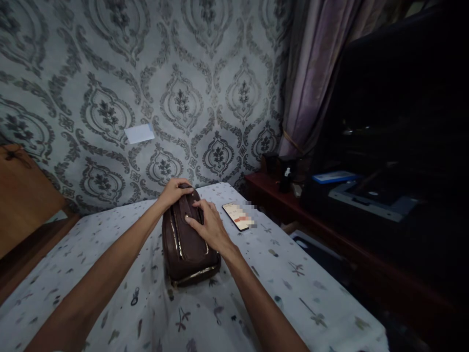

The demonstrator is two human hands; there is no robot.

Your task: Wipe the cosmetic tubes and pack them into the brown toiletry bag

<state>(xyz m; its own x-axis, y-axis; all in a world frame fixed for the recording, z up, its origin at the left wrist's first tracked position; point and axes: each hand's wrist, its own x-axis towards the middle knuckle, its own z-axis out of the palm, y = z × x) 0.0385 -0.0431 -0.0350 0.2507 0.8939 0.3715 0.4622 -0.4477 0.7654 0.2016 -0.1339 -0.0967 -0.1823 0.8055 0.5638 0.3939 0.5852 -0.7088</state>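
Note:
A dark brown leather bag (190, 244) with gold-coloured zips lies on a white patterned bedsheet (198, 322). At its far end, my left hand (176, 192) is closed around the edge, the fingers bent over the top. My right hand (211, 226) rests on the bag's upper face from the right. Its thumb presses near a small metal fitting by the front pocket, and the forefinger is bent onto the leather a little farther up. The other right fingers are partly hidden. One long zip on the left side of the bag shows as a bright line of teeth.
A lit phone (236, 216) lies on the sheet right of the bag. Along the right stands a dark red wooden shelf (269, 186) with small dark items, beside a large dark screen (381, 122). A wooden board (29, 195) is at the left; patterned wall (179, 63) behind.

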